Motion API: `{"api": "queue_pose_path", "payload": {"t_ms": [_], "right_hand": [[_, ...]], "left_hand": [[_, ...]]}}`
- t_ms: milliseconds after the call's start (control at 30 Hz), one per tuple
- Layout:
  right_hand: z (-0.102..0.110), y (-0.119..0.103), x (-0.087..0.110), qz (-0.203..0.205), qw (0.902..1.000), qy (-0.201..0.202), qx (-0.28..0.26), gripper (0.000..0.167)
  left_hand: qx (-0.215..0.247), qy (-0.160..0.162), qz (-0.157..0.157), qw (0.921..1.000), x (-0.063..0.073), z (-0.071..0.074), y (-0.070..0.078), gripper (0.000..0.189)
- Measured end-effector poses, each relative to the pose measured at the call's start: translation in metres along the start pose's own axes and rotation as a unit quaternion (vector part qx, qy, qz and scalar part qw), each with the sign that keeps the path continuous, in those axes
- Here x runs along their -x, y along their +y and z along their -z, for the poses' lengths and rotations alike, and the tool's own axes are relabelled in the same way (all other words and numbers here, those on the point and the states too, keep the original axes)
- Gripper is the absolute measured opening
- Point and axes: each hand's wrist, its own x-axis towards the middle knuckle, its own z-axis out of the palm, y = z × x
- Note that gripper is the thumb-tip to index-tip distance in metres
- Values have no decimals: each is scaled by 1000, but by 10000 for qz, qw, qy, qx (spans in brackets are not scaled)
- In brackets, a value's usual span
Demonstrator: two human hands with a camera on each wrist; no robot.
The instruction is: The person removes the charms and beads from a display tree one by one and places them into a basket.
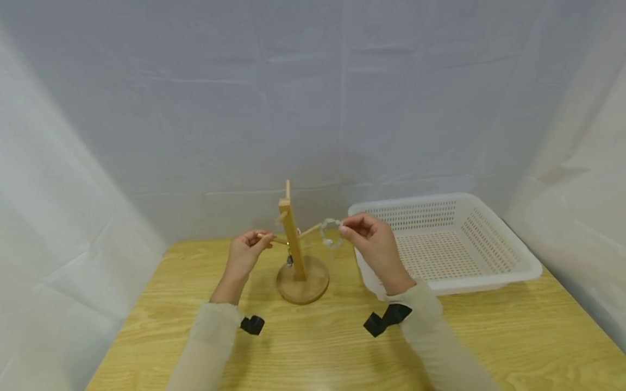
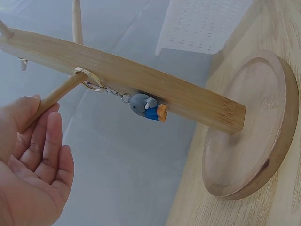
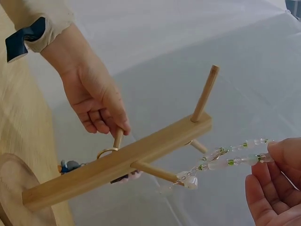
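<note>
Two bare hands: both raised over the table, one on either side of a wooden stand.
Left hand (image 1: 246, 252): thumb and fingertips brought together on the outer end of a slim, round, light-brown wooden peg (image 2: 55, 98), the other fingers loosely bent.
Right hand (image 1: 375, 245): thumb and fingertips pinching one end of a bracelet, no gap left between them, the other fingers bent inward.
Bracelet (image 3: 218, 165): a loop of clear, whitish and green beads, held out level with the stand; its far end meets the tip of a second light-brown wooden peg (image 3: 160, 173), though whether it is looped over that tip I cannot tell.
Stand (image 1: 295, 244): a square light-brown wooden post with several pegs, set on a round wooden base (image 1: 315, 285).
Keychain (image 2: 146, 106): a small grey, blue and orange figure on a chain, its gold-coloured ring around the peg in the left hand.
Basket (image 1: 440, 255): white perforated plastic, rectangular, right of the stand.
Table (image 1: 313, 353): yellowish wood grain.
Sleeves (image 1: 207, 339): cream, with black bands (image 1: 389, 319) at the wrists.
Backdrop (image 1: 313, 108): pale grey creased sheeting.
</note>
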Motion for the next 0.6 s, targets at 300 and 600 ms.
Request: {"api": "queue_pose_path", "payload": {"t_ms": [300, 600], "right_hand": [[13, 9, 1, -122, 9997, 147, 117, 20], [30, 21, 5, -363, 9982, 356, 326, 24]], "left_hand": [[10, -32, -16, 10000, 0, 0, 1, 24], [-40, -10, 28, 10000, 1, -1, 1, 28]]}}
